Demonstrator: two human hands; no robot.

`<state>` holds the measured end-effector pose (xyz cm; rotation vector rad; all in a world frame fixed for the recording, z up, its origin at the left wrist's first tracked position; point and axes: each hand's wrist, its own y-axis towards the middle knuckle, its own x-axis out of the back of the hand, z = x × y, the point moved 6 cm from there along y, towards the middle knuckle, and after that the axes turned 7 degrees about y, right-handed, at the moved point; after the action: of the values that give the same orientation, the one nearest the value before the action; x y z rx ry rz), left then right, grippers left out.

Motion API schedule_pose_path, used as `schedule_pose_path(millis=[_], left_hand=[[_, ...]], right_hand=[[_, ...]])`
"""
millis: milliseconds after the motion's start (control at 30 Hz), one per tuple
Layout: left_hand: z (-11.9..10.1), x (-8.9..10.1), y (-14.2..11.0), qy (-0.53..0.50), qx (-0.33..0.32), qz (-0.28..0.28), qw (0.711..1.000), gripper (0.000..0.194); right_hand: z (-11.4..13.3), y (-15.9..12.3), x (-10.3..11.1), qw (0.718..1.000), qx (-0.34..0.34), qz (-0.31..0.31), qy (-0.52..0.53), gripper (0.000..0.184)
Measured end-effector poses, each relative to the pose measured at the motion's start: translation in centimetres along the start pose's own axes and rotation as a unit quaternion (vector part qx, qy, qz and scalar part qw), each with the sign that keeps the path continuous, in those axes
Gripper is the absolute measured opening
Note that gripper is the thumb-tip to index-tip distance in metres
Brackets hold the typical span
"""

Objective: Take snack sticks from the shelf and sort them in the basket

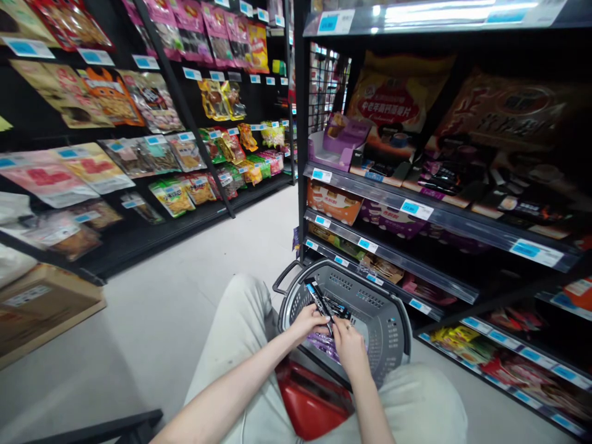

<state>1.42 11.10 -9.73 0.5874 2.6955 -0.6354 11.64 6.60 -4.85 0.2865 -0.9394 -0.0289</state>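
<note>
In the head view, my left hand [309, 322] is closed around slim black stick packets [316, 293] with blue and white print, held at a slant over a grey plastic shopping basket [386, 327]. Close beside it, my right hand [350, 345] has its fingers pinched at the lower end of the same packets. Inside the basket, purple packets [326, 346] lie beneath my hands, partly covered by them. More dark sticks show in the basket behind my fingers. How many packets each hand grips is hard to make out.
The basket stands between my knees, by a red stool [309, 401]. To the right, a shelf unit [361, 191] carries boxes and bagged food. Bagged snacks hang on the black rack [185, 102] at left. A cardboard box [46, 308] sits on the left.
</note>
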Motion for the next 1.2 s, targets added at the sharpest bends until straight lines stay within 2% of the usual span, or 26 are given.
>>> schedule_pose_path(millis=[133, 233, 400, 533, 633, 900, 1067, 1200], left_hand=[[0.2, 0.0, 0.1, -0.014, 0.011, -0.007, 1.0, 0.046], [0.3, 0.2, 0.2, -0.009, 0.009, -0.017, 1.0, 0.044], [-0.2, 0.0, -0.1, -0.024, -0.006, -0.008, 1.0, 0.045], [-0.7, -0.4, -0.4, -0.031, -0.028, 0.0, 0.999, 0.041], [-0.8, -0.4, -0.4, -0.033, -0.034, -0.018, 0.999, 0.037], [-0.5, 0.6, -0.1, -0.031, -0.069, -0.08, 0.994, 0.031], [-0.8, 1.8, -0.1, -0.016, -0.083, -0.161, 0.983, 0.028], [-1.5, 2.4, 0.0, -0.081, -0.096, -0.171, 0.977, 0.026]], right_hand=[[0.3, -0.1, -1.0, 0.996, 0.015, 0.024, -0.088, 0.03], [0.2, 0.0, -1.5, 0.994, 0.011, 0.025, -0.101, 0.032], [-0.2, 0.2, -0.7, 0.997, -0.053, -0.04, 0.03, 0.023], [-1.3, -0.1, -0.2, 0.97, -0.137, -0.092, 0.18, 0.022], [-1.4, -0.3, -0.4, 0.959, -0.159, -0.107, 0.208, 0.024], [0.4, -0.1, -0.4, 0.973, -0.091, -0.128, 0.172, 0.023], [2.1, 0.0, -1.0, 0.982, 0.006, -0.132, 0.136, 0.021], [3.2, 0.1, -1.7, 0.981, 0.046, -0.121, 0.144, 0.021]])
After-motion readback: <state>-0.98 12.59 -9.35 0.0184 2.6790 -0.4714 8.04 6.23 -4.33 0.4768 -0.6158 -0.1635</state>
